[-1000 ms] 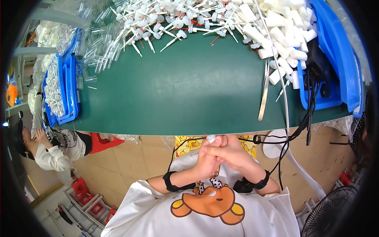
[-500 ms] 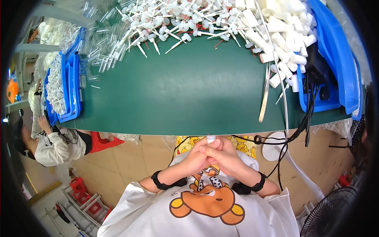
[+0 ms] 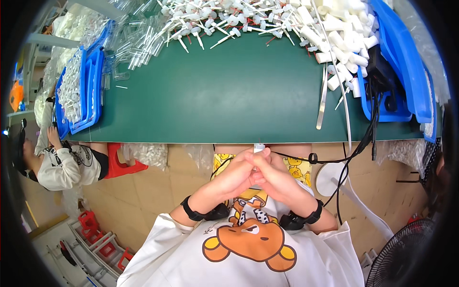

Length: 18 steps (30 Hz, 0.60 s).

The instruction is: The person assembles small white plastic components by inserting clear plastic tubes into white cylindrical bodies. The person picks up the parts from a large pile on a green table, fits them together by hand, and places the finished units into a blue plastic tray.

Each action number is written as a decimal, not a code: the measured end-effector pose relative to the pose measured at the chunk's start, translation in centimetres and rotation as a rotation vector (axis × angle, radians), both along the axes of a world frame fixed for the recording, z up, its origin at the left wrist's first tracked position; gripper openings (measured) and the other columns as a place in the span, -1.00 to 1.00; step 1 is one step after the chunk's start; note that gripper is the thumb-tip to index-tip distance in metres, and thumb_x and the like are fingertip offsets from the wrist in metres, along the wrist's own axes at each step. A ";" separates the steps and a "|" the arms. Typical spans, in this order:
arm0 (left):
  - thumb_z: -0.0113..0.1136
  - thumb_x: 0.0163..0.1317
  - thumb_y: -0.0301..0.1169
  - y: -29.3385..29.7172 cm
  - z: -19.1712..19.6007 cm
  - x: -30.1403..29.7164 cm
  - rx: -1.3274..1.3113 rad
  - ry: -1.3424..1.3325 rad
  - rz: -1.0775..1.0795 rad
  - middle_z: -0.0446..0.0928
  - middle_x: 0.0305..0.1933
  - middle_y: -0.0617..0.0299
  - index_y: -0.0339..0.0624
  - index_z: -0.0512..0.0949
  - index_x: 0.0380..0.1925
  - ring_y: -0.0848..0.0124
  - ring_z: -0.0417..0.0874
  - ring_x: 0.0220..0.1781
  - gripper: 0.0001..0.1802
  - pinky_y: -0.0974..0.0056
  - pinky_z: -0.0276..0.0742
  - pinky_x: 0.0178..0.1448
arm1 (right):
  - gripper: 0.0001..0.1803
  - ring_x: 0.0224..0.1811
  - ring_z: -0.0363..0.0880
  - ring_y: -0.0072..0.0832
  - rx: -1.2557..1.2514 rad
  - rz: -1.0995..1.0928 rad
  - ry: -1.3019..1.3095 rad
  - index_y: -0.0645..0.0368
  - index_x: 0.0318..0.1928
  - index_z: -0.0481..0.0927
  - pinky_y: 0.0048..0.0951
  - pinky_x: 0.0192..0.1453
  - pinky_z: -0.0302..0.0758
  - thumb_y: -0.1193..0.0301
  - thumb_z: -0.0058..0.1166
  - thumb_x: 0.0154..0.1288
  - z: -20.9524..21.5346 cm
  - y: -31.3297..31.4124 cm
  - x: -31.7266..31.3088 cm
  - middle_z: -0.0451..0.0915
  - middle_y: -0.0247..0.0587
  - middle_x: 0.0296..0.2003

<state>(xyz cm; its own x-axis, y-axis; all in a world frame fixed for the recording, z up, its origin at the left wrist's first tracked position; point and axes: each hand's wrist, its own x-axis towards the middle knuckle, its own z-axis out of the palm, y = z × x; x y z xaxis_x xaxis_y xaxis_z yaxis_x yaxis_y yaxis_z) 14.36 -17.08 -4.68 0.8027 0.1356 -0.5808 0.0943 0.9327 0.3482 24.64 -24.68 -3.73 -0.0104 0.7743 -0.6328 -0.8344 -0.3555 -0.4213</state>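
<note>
My left hand [image 3: 237,173] and my right hand [image 3: 269,171] are closed together, fingers overlapping, just off the near edge of the green table [image 3: 205,100]. Between them they grip a small white cylindrical piece [image 3: 258,147]. Only its end pokes out past the fingers, so the rest of it is hidden. Each wrist wears a black strap. On the table's far side lie a heap of thin white stick parts with round caps and red wires [image 3: 229,21] and a pile of white soft-looking cylinders [image 3: 337,45].
Clear tubes [image 3: 143,50] lie at the far left beside stacked blue trays [image 3: 95,91]. Metal tweezers [image 3: 322,103] and a white cable rest at the right, near blue bins [image 3: 406,71] and black cables [image 3: 370,138]. A fan [image 3: 401,253] stands lower right; another person [image 3: 71,162] sits left.
My clasped hands have shifted slightly away from my body, still around the white piece. The whole view has tilted a little, so the table edge sits higher.
</note>
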 end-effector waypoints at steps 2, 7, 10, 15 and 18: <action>-0.13 0.37 -0.24 -0.2 0.4 -0.7 0.048 -0.170 0.011 0.38 -0.19 0.27 -0.20 0.37 -0.14 0.51 0.40 -0.20 -0.74 0.33 0.40 -0.11 | -0.59 -0.20 0.43 -0.67 0.114 0.101 -0.235 0.35 -0.07 0.34 -0.62 -0.19 0.41 0.34 0.15 0.20 1.1 -0.3 0.4 0.44 -0.30 -0.23; -0.14 0.35 -0.32 -0.8 1.8 -2.9 0.267 -0.109 -0.020 0.39 0.01 0.13 -0.25 0.21 0.13 0.36 0.44 0.07 -0.60 0.23 0.38 0.12 | -0.52 -0.02 0.43 -0.52 0.247 0.218 -0.410 0.18 0.08 0.26 -0.43 0.01 0.44 0.44 0.14 0.19 1.2 -2.5 2.0 0.45 -0.24 -0.07; -0.11 0.34 -0.39 -0.8 2.7 -3.8 0.467 -0.093 -0.095 0.43 -0.07 0.13 -0.27 0.23 0.10 0.36 0.50 -0.04 -0.63 0.25 0.41 0.07 | -0.61 -0.03 0.46 -0.49 0.253 0.260 -0.503 0.22 0.03 0.32 -0.41 0.01 0.45 0.48 0.09 0.22 1.9 -2.9 2.7 0.47 -0.22 -0.09; 0.00 0.28 -0.49 -1.0 3.3 -4.7 0.529 -0.072 0.022 0.45 -0.11 0.13 -0.28 0.27 0.01 0.39 0.52 -0.11 -0.69 0.29 0.44 -0.02 | -0.74 -0.04 0.49 -0.49 0.255 0.263 -0.523 0.27 -0.06 0.41 -0.45 0.06 0.42 0.54 0.04 0.23 2.1 -3.0 2.8 0.50 -0.23 -0.12; 0.02 0.26 -0.51 -1.1 3.2 -5.0 0.549 -0.095 0.090 0.45 -0.13 0.14 -0.27 0.28 -0.04 0.41 0.52 -0.14 -0.72 0.31 0.45 -0.05 | -0.76 -0.03 0.49 -0.50 0.279 0.269 -0.497 0.27 -0.07 0.41 -0.47 0.06 0.41 0.55 0.02 0.23 2.3 -2.7 2.5 0.51 -0.24 -0.14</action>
<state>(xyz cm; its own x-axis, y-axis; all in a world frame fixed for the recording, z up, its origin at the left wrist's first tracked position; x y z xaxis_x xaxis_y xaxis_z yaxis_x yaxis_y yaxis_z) 9.36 -18.21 -1.50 0.8192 0.4681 -0.3312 -0.0330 0.6151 0.7878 27.12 -27.42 -1.40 0.0155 0.9222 -0.3863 -0.4113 -0.3463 -0.8432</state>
